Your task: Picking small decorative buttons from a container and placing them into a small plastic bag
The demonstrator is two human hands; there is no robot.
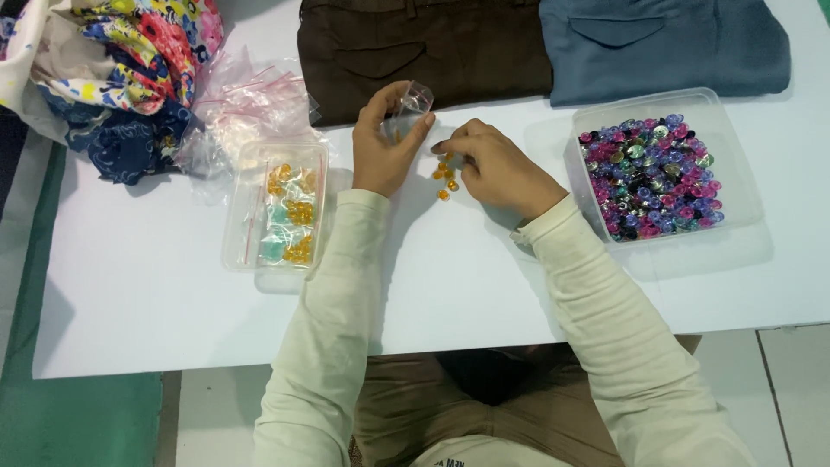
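The small clear plastic zip bag (408, 105) looks thin, light and floppy, so pinching near its mouth seems best. The left hand (386, 145) has fingers curled closed on it above the white table (450, 277). The right hand (497, 169) pinches among the tiny, probably slippery orange beads (444, 173) lying just beside it.

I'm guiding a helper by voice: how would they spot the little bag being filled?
On the white table, look just below the folded brown trousers, between the two clear plastic tubs. The small clear bag is pinched upright in the left hand, beside loose orange beads under the right hand. Unlike the spare bags, it is held up.
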